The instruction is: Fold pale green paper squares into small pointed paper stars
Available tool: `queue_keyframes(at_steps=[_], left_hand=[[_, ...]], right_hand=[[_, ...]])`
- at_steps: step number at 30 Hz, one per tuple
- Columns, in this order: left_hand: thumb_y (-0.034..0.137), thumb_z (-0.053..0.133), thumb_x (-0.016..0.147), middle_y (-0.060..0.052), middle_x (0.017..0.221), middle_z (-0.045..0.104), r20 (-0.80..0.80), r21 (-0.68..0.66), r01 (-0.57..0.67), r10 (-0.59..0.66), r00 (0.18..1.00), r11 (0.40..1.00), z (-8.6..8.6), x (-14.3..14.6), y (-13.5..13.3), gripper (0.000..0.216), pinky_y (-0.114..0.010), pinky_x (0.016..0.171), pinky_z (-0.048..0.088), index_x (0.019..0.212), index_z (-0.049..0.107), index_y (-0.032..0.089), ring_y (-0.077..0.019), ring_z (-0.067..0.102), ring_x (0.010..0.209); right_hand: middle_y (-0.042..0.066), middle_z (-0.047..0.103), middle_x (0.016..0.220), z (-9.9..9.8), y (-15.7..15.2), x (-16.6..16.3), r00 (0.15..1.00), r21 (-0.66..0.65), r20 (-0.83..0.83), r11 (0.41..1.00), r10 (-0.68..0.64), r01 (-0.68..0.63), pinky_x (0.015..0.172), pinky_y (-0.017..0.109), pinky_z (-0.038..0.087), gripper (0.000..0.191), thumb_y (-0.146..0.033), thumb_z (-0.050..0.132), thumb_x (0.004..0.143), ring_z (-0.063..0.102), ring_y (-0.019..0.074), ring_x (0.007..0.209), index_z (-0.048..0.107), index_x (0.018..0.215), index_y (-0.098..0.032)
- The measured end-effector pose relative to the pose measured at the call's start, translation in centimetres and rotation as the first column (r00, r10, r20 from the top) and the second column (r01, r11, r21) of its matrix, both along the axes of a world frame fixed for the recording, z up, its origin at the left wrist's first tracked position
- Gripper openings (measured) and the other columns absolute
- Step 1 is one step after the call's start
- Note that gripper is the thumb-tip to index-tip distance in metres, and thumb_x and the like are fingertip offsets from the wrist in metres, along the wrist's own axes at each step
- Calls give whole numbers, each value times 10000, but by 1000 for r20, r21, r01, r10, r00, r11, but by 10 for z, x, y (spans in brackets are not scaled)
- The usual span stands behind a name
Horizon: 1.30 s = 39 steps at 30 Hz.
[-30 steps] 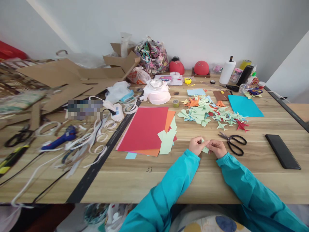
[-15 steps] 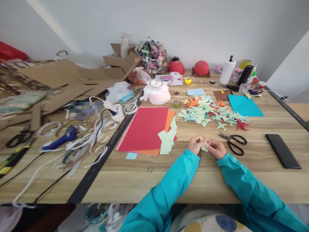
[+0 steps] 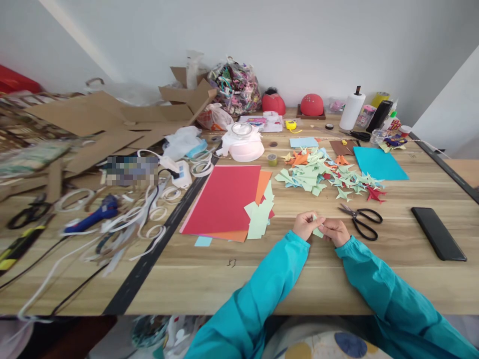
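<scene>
A small piece of pale green folded paper (image 3: 318, 232) is pinched between my two hands, just above the wooden table. My left hand (image 3: 304, 225) grips its left side, and the fingers of my right hand (image 3: 336, 231) close on the right side. Part of the paper is hidden behind the fingers. Beyond my hands lies a heap of folded paper cranes (image 3: 312, 172), mostly pale green with some orange, red and blue. Black-handled scissors (image 3: 361, 219) rest to the right of my right hand. Loose pale green paper slips (image 3: 258, 222) lie to the left.
Red paper sheets (image 3: 228, 199) lie left of the slips. A phone (image 3: 438, 233) is at the right, a turquoise sheet (image 3: 380, 163) behind it. A blue glue gun (image 3: 93, 215), cords and cardboard (image 3: 101, 114) crowd the left. A pink-white tub (image 3: 245, 149) stands further back.
The green paper has turned slightly between my fingers, and more of it shows below them. Both hands stay in nearly the same place.
</scene>
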<state>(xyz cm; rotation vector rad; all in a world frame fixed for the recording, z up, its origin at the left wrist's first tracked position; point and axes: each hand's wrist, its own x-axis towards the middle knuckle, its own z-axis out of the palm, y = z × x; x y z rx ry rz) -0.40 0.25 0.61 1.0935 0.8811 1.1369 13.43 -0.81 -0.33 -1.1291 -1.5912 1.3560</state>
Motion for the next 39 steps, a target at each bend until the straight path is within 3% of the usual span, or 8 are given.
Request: queue_keyframes(at_steps=[7, 12, 16, 32, 39], left_hand=[[472, 664, 638, 21, 511, 475, -3, 33, -70, 70, 998, 997, 2, -1, 0, 391, -224, 487, 315, 494, 530, 134, -75, 409, 502], [484, 672, 621, 29, 492, 440, -67, 78, -27, 32, 997, 997, 3, -2, 0, 431, -223, 482, 287, 461, 472, 138, -70, 374, 492], [486, 648, 647, 27, 498, 436, -70, 97, -5, 12, 997, 995, 1, -1, -1, 435, -226, 490, 286, 460, 466, 138, -72, 370, 501], [453, 683, 622, 30, 524, 453, 27, -34, -33, 34, 999, 999, -3, 2, 0, 361, -222, 488, 286, 551, 540, 130, -70, 388, 503], [395, 698, 630, 36, 547, 405, -28, 131, -6, 10, 1000, 991, -6, -3, 2, 398, -233, 508, 265, 474, 440, 135, -67, 357, 528]], right_hand=[[-7, 503, 387, -3, -2, 2, 998, 50, 49, 998, 37, -39, 354, 204, 296, 457, -510, 549, 763, 423, 83, 350, 553, 483, -150], [-11, 517, 409, 0, -4, 0, 994, 112, 78, 990, 81, -89, 375, 198, 338, 452, -506, 515, 792, 459, 87, 368, 567, 519, -150], [-14, 496, 390, 1, -4, -1, 996, 84, 67, 994, 66, -72, 350, 204, 319, 480, -537, 521, 775, 448, 90, 346, 545, 482, -157], [-18, 469, 389, 1, -4, 0, 988, 178, 153, 984, -19, -9, 380, 206, 316, 496, -499, 462, 828, 435, 85, 364, 500, 469, -159], [-15, 483, 422, 3, -4, -2, 976, 240, 215, 971, -39, -14, 398, 200, 331, 483, -517, 432, 833, 438, 86, 400, 493, 523, -152]])
